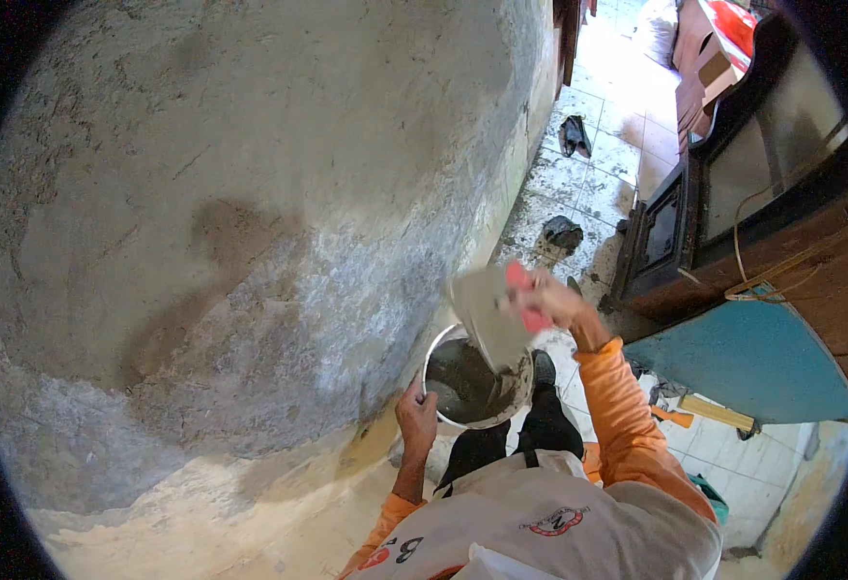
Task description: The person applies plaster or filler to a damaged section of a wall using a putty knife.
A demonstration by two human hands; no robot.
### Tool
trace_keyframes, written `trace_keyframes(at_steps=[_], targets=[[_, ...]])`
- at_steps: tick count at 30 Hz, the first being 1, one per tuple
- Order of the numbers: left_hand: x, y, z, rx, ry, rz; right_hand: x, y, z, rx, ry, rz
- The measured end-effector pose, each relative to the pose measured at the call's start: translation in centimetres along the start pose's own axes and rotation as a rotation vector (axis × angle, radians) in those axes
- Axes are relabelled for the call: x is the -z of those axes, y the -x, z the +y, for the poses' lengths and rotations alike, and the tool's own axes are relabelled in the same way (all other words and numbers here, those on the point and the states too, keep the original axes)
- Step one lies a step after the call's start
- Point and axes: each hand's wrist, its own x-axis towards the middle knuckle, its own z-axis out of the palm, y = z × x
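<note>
At centre frame, a round white bucket of grey mortar (472,387) is gripped at its rim by the left hand (416,414). A flat steel trowel with red handle (489,314) is clamped in the right hand (554,302) just above. Wet mortar may be dripped onto the tiled floor (598,184) if the blade is tilted.

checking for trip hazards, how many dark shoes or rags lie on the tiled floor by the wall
2: one dark item farther along the floor, another nearer, past the bucket. Furniture may hide more.
</note>
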Motion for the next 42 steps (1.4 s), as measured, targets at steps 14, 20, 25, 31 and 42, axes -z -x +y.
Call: trace_keyframes(at_steps=[14, 20, 25, 31, 42], targets=[[2.9, 3.1, -4.2, 0.115, -0.145, -0.066, -6.9, -10.8, -12.9, 0.682, 0.161, 0.792], [3.6, 3.9, -7.2, 0.084, -0.031, -0.048, -11.2, -11.9, -12.6, 0.869, 0.479, 0.971], [3.3, 4.0, -7.6, 0.16, -0.112, -0.059, -16.3, -13.1, -12.2, 0.982, 0.732, 1.043], [3.4, 2.7, -5.7, 0.153, 0.059, -0.146, -12.3, -8.8, -8.5, 0.95, 0.615, 0.866], [2.5, 2.9, -5.2, 0.176, -0.066, -0.135, -15.0, -11.5, -11.3, 1.184, 0.552, 0.98]])
